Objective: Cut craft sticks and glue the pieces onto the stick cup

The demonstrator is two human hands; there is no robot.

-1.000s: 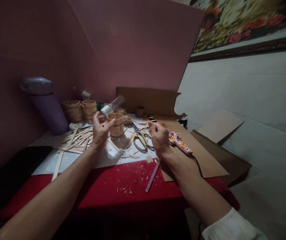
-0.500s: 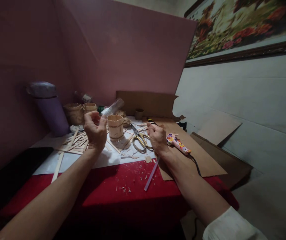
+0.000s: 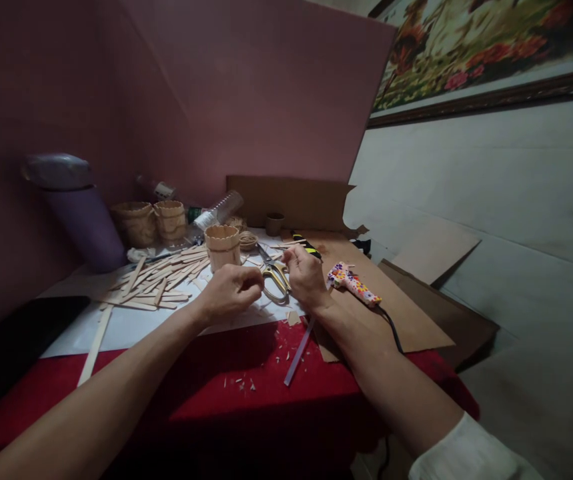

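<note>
My left hand (image 3: 231, 290) is closed, fingertips pressed together, just in front of a small wooden-stick cup (image 3: 223, 239) with a scalloped rim and a twine band. Close by on the right, my right hand (image 3: 306, 275) is also closed. Whatever either hand pinches is too small or hidden to make out. Gold-handled scissors (image 3: 277, 291) lie open between the hands, partly covered. Beside my right forearm rests a flower-patterned glue gun (image 3: 353, 285) with a black cord. A clear glue stick (image 3: 298, 355) sticks out from under my right wrist.
Flat craft sticks (image 3: 166, 275) are heaped on white paper at left. Behind stand two more cups (image 3: 170, 223), a plastic bottle (image 3: 223, 208), a twine ball (image 3: 247, 241) and a small brown pot (image 3: 275, 224). A purple tumbler (image 3: 83, 227) stands far left; cardboard (image 3: 391, 320) lies right.
My left hand has moved right and down, from beside the cup toward my right hand, its fingers curling closed. My right hand stays closed at nearly the same place. The view has shifted slightly.
</note>
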